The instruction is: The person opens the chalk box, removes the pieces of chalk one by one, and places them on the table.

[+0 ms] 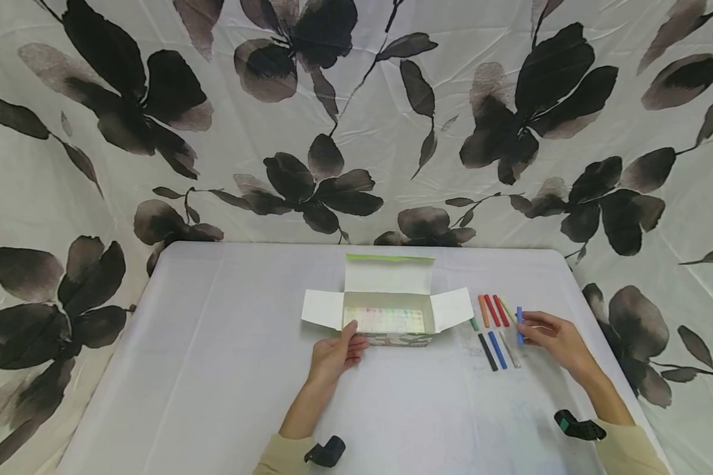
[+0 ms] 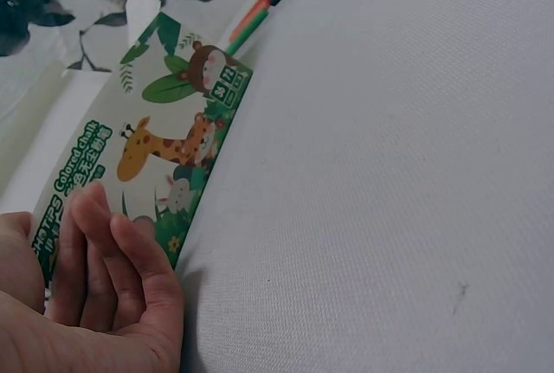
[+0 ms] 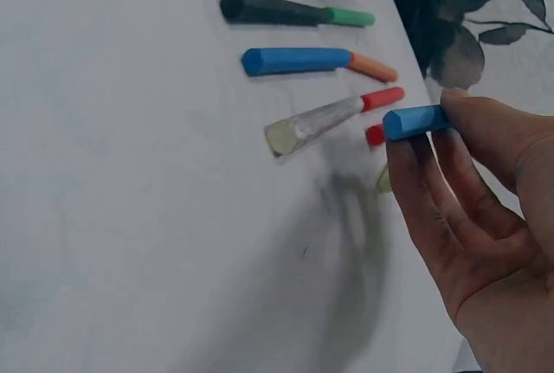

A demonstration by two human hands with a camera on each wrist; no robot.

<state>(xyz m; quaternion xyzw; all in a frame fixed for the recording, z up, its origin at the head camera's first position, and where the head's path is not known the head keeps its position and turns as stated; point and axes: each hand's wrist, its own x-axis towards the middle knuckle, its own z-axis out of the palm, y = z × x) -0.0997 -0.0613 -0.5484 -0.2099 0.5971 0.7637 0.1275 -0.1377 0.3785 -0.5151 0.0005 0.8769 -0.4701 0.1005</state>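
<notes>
My left hand [image 1: 335,353] grips the front left of an open chalk box [image 2: 160,157], thumb over the rim and fingers against its printed front. Rows of pale chalk tips [image 1: 386,321] show inside the box. To the right, my right hand [image 1: 555,340] pinches a light blue chalk stick [image 3: 415,121] between thumb and fingers. This stick is held above the table beside two rows of chalk. The near row has a black chalk [image 1: 488,352], a darker blue chalk [image 3: 294,61] and a white chalk [image 3: 316,120]. Green, orange, red and yellowish sticks form the far row.
The box's lid [image 1: 389,274] stands up at the back, and its side flaps [image 1: 451,309] spread outward, the right one reaching close to the chalk rows. A white cloth covers the table [image 1: 214,343]. Behind it hangs a floral curtain [image 1: 392,125].
</notes>
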